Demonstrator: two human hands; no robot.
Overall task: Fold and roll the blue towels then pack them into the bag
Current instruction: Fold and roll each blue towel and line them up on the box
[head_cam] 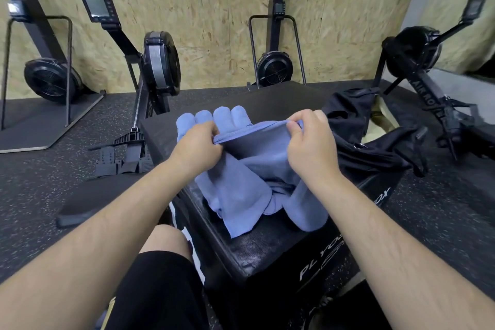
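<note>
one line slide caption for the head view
Both hands, left and right, pinch a blue towel edge above the plyo box, rolled towels and black bag behind.

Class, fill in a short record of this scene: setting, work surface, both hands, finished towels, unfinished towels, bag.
setting: gym with rowing machines
work surface: black box
left hand: pinching the edge of the held towel
right hand: pinching the same edge
finished towels: four rolled towels in a row behind the hands
unfinished towels: loose towels heaped below the held one
bag: black bag, open, right of the towels
</note>
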